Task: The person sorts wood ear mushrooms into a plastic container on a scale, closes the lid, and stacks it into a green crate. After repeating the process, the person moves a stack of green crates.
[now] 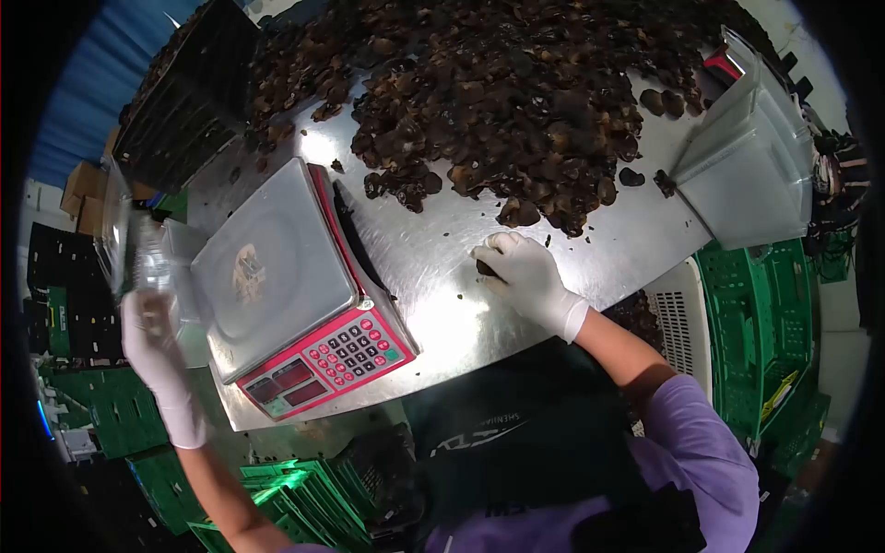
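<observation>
My right hand (525,273), in a white glove, rests on the shiny metal table (433,267) with its fingers curled over a small dark piece, just below a big heap of dark dried mushrooms (498,92). My left hand (157,355), also gloved, reaches out past the table's left edge and grips a clear plastic container (147,258) beside the scale. A red-trimmed weighing scale (295,286) with a bare steel pan stands between my hands.
A grey plastic bin (756,157) lies tilted at the table's right edge. Green crates (774,313) are stacked below on the right and lower left. A black tray (189,92) with more mushrooms leans at the upper left. Cardboard boxes (83,194) sit far left.
</observation>
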A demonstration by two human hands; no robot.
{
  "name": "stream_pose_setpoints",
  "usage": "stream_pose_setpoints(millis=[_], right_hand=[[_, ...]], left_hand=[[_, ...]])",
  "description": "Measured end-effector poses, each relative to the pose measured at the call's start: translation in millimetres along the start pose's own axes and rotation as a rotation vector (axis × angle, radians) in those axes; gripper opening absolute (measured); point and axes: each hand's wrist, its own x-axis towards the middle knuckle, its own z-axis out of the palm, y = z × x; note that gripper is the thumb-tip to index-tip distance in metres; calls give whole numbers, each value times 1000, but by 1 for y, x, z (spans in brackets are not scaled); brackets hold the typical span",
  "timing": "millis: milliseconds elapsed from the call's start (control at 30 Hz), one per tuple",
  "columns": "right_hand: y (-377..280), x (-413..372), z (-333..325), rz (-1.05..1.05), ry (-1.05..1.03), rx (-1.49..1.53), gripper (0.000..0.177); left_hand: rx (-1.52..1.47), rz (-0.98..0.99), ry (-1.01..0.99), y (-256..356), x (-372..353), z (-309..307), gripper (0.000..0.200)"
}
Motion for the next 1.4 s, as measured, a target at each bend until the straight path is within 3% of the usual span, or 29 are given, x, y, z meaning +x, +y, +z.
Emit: stream_pose_setpoints(millis=[33,67,100,133,233,300,367,400,433,500,567,633,700,767,833,867,900,1000,1167,1200,1300,1367,1400], right_hand=[[1,-1,-4,63,44,128,38],[2,-1,-9,123,90,256,31],[3,-2,-15,124,92,252,31],[4,-7,-22,227,106,512,28],[20,-16,-39,518,69,1360,23],[32,-24,-59,420,120,1563,36],[47,-30,-66,383,149,1725,51],[53,-30,-68,314,177,1787,55],[52,-31,-73,321,221,1819,54],[48,-32,-82,444,319,1716,47],[55,-32,-77,408,326,1711,42],[54,-33,-79,379,330,1705,37],[45,-36,-88,402,291,1614,29],[41,-45,-92,416,298,1566,26],[41,-56,-102,495,305,1382,23],[45,-62,-103,515,315,1402,21],[51,-68,-106,515,321,1405,21],[63,-85,-109,619,326,1351,20],[60,-85,-108,775,235,1206,18],[56,-80,-105,717,195,1123,18],[54,-71,-80,512,152,925,19],[44,-60,-79,564,99,904,19],[45,-59,-67,488,161,750,19]], left_hand=[[370,211,-74,60,-18,30,25],[388,136,-79,67,-34,48,23],[460,392,-150,65,-41,59,23],[456,468,-153,73,-49,72,23],[518,400,-351,85,-67,82,24],[641,312,-471,88,-73,79,29],[634,430,-264,120,-80,90,45],[553,400,-343,130,-86,93,59],[462,398,-341,143,-92,105,51],[237,291,-472,167,-103,142,39],[110,231,-430,171,-107,198,50],[197,185,-352,159,-94,256,64],[394,-36,-331,148,-69,305,69],[522,-59,-243,133,-54,339,67],[549,-239,-398,119,-43,352,56],[536,-143,-297,111,-49,357,37],[537,-137,-298,114,-55,355,37],[1,-76,-204,139,-91,346,26],[-465,-177,-466,190,-147,336,60],[-371,-42,-471,187,-152,337,73],[-445,-219,-552,194,-153,327,83],[-432,-202,-554,186,-157,324,84],[-571,-225,-508,183,-161,322,83]])
